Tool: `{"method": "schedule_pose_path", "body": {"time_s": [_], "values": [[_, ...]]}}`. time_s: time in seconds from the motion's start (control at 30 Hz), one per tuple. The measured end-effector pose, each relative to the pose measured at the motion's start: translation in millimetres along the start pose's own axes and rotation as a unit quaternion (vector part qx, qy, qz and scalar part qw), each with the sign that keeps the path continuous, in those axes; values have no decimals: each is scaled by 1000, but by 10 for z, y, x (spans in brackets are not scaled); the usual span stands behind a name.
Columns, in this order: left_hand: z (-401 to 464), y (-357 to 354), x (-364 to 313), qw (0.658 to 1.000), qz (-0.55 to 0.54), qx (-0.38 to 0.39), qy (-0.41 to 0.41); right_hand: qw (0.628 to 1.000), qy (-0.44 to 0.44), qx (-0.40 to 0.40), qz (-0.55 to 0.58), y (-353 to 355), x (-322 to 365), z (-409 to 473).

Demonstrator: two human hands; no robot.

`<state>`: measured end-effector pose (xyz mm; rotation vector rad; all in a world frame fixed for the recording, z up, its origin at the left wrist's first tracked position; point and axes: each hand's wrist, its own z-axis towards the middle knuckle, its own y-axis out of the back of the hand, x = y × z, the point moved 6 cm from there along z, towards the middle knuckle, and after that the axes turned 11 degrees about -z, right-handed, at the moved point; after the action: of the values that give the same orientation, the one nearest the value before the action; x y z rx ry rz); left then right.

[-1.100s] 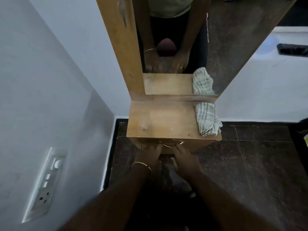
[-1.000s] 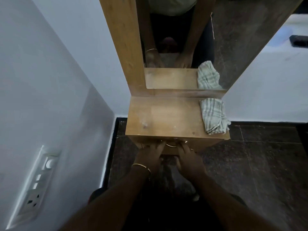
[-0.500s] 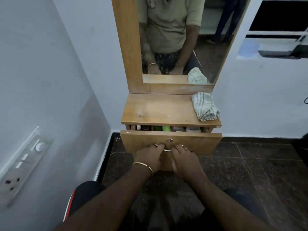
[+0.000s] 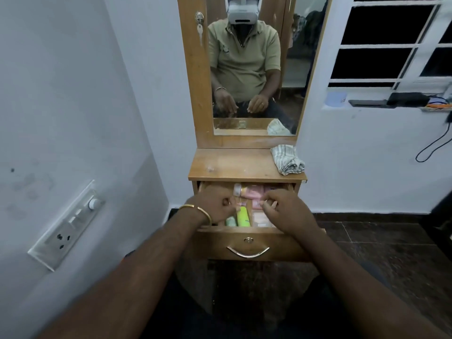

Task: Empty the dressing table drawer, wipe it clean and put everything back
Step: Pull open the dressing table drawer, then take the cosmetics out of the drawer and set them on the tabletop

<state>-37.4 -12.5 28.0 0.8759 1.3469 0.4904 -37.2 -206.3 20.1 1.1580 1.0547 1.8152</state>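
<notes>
Head camera looks down at your two hands over the pulled-out wooden drawer (image 4: 247, 243) of the narrow wooden dressing table (image 4: 234, 165). Your left hand (image 4: 212, 204), with a thin gold bangle (image 4: 195, 210) at the wrist, hangs above the left half of the drawer with its fingers curled inward; whether it pinches anything I cannot tell. Your right hand (image 4: 286, 211) is over the right half, fingers also curled, and its grip is just as unclear. Between your hands lie a lime-green cylindrical bottle (image 4: 242, 216) and, just beside it on the left, a smaller pale green bottle (image 4: 231, 220). Toward the back of the drawer sits a white-capped tube (image 4: 237, 189) next to pink packets (image 4: 254, 193). The drawer front carries a curved brass handle (image 4: 247, 253) below a small round brass lock (image 4: 248, 240).

On the worktop, at its right rear corner, rests a folded green-and-white checked cloth (image 4: 288, 162), touching the base of the tall wood-framed mirror (image 4: 252, 69). A white switch and socket panel (image 4: 68, 223) is on the left wall, and a barred window (image 4: 391, 40) is on the right.
</notes>
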Motion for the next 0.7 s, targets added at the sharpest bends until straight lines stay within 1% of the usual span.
{"method": "schedule_pose_path", "body": {"time_s": [0.07, 0.13, 0.2, 0.3, 0.4, 0.5, 0.6, 0.7], "values": [[72, 124, 60, 998, -8, -60, 3, 1000, -18, 0, -21, -1, -71, 67], [139, 183, 108, 995, -1, -100, 8, 998, -19, 15, -50, -51, -99, 136], [214, 235, 158, 989, 15, -148, -6, 998, -19, 28, -59, -120, -115, 226], [321, 300, 301, 981, 17, -193, 2, 996, -23, 56, -66, -251, -140, 384], [446, 348, 431, 977, 38, -209, -6, 993, -14, 87, -77, -445, -160, 498], [575, 385, 556, 977, 62, -204, 0, 990, 11, 114, -84, -669, -137, 523], [647, 431, 679, 975, 56, -212, 23, 981, 50, 156, -107, -863, -37, 415], [693, 455, 773, 977, 52, -205, 36, 976, 71, 173, -115, -943, 15, 324]]}}
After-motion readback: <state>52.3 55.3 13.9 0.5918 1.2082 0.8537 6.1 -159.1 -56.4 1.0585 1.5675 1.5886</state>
